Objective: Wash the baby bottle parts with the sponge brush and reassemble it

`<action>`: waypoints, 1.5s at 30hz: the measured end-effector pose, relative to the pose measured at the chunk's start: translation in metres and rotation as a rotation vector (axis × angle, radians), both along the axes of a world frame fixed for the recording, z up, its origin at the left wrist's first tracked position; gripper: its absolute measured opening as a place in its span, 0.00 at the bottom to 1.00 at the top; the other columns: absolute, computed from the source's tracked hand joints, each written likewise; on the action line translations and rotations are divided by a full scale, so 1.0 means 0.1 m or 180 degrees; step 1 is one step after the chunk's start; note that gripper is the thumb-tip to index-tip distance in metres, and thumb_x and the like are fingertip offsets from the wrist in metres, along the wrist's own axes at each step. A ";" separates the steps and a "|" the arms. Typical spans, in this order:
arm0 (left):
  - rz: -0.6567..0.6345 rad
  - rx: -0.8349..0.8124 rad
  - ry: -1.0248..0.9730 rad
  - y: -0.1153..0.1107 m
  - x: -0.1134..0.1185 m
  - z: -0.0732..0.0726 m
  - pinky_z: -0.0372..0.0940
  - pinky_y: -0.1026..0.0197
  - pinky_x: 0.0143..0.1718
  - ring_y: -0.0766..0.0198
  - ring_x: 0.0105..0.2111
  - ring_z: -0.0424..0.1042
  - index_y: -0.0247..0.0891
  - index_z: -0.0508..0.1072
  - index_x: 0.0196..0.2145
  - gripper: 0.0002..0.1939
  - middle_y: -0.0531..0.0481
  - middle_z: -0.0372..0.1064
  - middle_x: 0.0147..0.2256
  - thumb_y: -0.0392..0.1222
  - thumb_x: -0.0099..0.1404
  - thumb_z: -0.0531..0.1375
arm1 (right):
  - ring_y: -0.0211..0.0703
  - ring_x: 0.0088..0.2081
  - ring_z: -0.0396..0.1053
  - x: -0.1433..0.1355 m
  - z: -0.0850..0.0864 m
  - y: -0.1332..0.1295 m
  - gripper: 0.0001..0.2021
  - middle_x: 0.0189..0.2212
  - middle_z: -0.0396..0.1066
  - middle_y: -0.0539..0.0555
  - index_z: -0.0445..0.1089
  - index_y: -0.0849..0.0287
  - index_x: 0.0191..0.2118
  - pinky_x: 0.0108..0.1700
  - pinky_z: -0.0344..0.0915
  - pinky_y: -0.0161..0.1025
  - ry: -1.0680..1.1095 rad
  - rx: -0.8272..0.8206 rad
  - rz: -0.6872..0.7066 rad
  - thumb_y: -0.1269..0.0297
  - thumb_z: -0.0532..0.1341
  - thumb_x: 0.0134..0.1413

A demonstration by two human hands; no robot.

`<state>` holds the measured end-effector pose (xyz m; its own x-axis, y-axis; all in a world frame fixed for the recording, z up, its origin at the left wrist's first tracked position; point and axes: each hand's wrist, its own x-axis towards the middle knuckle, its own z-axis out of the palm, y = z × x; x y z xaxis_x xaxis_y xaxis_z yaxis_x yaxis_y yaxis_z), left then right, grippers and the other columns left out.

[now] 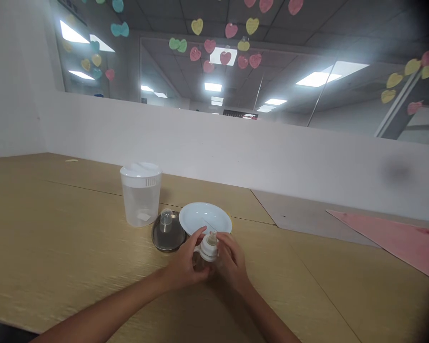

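- Gripping a small baby bottle with a white collar (208,252) in the left hand (184,264), wrapping around from 9 o'clock and opening only about as wide as the bottle.
- Curving the half-open right hand (236,264) in from 3 o'clock, with fingertips right by the bottle's pale teat (212,237); honestly not telling light touch from firm grip.
- Keeping the bottle around 6 o'clock of the view, pointing teat-up; not making out lifted vs resting on the tan, wood-look table (75,224).
- Seeing a glossy white round dish (204,213) just beyond, at 12 o'clock.
- Spotting a round dark metal tray (169,241) at 10 o'clock, holding a small clear plastic cap (166,220).
- Finding a translucent plastic tub with a white lid (140,202) farther along 10 o'clock.
- Catching a flat pink sheet (403,238) way over at 3 o'clock.
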<state>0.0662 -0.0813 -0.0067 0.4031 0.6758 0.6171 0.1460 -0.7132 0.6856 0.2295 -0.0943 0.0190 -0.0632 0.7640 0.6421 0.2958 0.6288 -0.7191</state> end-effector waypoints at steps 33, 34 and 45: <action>-0.0305 -0.0335 -0.0246 0.01 0.01 0.06 0.63 0.54 0.48 0.56 0.48 0.65 0.39 0.55 0.52 0.35 0.44 0.63 0.49 0.33 0.48 0.64 | 0.49 0.47 0.69 -0.14 0.30 -0.14 0.19 0.44 0.73 0.57 0.71 0.55 0.45 0.49 0.65 0.46 0.0780 -0.1156 0.0476 0.49 0.59 0.52; -0.0359 -0.0364 -0.0217 0.01 0.01 0.07 0.64 0.55 0.47 0.56 0.48 0.66 0.39 0.55 0.52 0.34 0.44 0.64 0.49 0.33 0.48 0.64 | 0.49 0.46 0.70 -0.14 0.30 -0.13 0.18 0.43 0.73 0.57 0.72 0.55 0.44 0.48 0.66 0.47 0.0854 -0.1173 0.0459 0.50 0.61 0.50; -0.0315 -0.0322 -0.0063 0.01 -0.01 0.11 0.64 0.54 0.47 0.56 0.46 0.66 0.38 0.59 0.51 0.31 0.44 0.65 0.47 0.36 0.49 0.65 | 0.46 0.40 0.71 -0.05 0.18 0.01 0.26 0.36 0.74 0.54 0.65 0.54 0.49 0.39 0.70 0.41 0.1302 -0.1099 0.0400 0.54 0.68 0.41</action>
